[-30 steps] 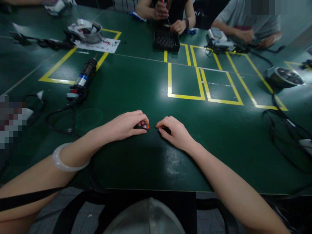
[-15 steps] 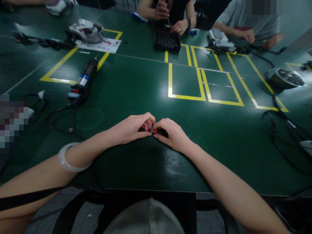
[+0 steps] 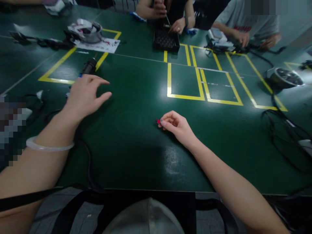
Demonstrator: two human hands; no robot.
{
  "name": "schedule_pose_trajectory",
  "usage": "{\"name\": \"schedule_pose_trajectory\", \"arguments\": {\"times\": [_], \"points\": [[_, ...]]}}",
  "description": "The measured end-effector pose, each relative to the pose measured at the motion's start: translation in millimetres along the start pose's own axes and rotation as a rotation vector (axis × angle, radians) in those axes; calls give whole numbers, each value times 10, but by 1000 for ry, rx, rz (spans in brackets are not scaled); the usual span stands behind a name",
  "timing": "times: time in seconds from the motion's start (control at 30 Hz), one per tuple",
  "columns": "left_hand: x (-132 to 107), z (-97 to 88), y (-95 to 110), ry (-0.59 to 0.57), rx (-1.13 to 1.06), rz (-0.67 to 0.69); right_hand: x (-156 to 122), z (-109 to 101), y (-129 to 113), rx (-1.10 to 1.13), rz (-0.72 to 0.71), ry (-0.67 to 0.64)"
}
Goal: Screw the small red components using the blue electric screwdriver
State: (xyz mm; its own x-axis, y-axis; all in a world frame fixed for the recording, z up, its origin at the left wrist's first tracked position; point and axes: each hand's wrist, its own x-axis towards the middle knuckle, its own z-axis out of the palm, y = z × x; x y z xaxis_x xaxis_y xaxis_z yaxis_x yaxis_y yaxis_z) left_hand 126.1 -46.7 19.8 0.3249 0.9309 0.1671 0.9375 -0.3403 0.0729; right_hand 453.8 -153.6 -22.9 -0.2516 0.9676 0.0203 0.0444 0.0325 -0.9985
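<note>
My right hand [image 3: 176, 126] rests on the green table [image 3: 136, 130] near its front, fingers pinched on a small red part [image 3: 158, 121] that pokes out at the fingertips. My left hand [image 3: 84, 95] hovers open at the left, fingers spread, just over the black cylindrical tool [image 3: 89, 66] with a blue band; it hides most of the tool. A pale bangle [image 3: 48, 146] sits on my left wrist.
Yellow tape rectangles [image 3: 185, 81] mark the table. A black tray [image 3: 165, 40] lies at the far edge where other people's hands work. A metal bowl on paper [image 3: 85, 32] is far left, a round dark device [image 3: 284, 77] and tangled black cables [image 3: 285, 130] right.
My hands had met at the table's front around the small red part. Now the left hand has let go and swung left and away to the black tool; the right keeps the part.
</note>
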Motion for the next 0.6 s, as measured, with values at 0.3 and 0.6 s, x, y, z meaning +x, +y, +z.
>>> {"name": "schedule_pose_trajectory", "arguments": {"times": [0.3, 0.6], "points": [[-22, 9, -767, -287, 62, -504, 18, -45, -20, 160, 96, 50], [53, 57, -691, -272, 122, -459, 15, -54, -17, 175, 72, 40]]}}
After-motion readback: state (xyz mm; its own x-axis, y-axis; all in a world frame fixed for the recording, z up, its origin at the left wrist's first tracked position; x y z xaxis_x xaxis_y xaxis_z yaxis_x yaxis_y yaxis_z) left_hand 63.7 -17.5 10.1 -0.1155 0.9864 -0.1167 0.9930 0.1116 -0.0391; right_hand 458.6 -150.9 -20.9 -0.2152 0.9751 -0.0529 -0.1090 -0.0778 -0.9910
